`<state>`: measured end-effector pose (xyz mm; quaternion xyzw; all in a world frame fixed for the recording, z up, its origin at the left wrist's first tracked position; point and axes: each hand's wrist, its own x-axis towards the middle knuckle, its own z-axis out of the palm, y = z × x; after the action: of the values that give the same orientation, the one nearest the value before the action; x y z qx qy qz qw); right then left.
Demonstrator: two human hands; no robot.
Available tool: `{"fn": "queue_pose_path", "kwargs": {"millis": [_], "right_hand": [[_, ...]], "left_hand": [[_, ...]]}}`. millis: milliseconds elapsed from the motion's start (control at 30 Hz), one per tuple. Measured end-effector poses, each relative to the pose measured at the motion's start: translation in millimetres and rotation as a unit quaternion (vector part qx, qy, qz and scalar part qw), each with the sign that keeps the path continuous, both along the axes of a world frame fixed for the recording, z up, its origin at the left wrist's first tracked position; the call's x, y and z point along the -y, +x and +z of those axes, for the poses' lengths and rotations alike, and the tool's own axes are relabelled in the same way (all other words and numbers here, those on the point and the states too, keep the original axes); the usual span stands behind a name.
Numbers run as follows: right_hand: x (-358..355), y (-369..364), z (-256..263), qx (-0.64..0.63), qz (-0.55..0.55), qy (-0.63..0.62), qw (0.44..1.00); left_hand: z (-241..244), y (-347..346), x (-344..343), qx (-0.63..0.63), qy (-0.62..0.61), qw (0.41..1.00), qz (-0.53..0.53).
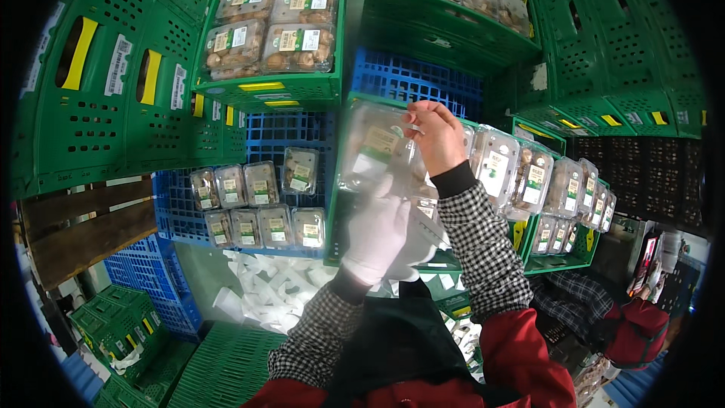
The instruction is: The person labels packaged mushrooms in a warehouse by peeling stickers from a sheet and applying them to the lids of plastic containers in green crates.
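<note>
My left hand (pixel 376 232), in a white glove and blurred, is over the lower right edge of a large clear plastic clamshell pack of mushrooms (pixel 362 130). A pale sheet or strip (pixel 427 229) shows just right of the glove; whether the glove grips it or the pack is unclear. My bare right hand (pixel 436 136) is at the pack's upper right corner, thumb and fingers bent close together; anything between them is too small to tell. The pack lies over a green plastic crate (pixel 334 226). More labelled mushroom packs (pixel 495 167) stand in a row to the right.
Small mushroom packs (pixel 260 184) sit on a blue plastic pallet (pixel 289 136) at left. Filled green crates (pixel 272 88) (pixel 453 28) stand ahead, with stacked crates (pixel 130 68) (pixel 612 45) either side. White paper scraps (pixel 277 289) cover the floor. A person in red (pixel 634 331) is at lower right.
</note>
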<state>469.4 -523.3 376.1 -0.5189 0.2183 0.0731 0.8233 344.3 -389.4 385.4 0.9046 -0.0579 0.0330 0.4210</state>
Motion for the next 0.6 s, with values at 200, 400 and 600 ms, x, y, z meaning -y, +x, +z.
{"fn": "queue_pose_path", "kwargs": {"millis": [200, 400, 600], "right_hand": [[-28.1, 8.4, -37.9, 0.092, 0.069, -0.397, 0.91], [-36.1, -8.2, -31.8, 0.331, 0.103, -0.611, 0.712], [-0.4, -58.7, -3.4, 0.251, 0.009, -0.514, 0.82]], "left_hand": [[-27.3, -5.1, -11.9, -0.046, 0.065, 0.997, -0.02], [-35.4, -6.6, -12.8, -0.038, 0.062, 0.997, -0.021], [-17.3, -1.4, -28.5, -0.015, -0.035, 0.999, -0.023]]}}
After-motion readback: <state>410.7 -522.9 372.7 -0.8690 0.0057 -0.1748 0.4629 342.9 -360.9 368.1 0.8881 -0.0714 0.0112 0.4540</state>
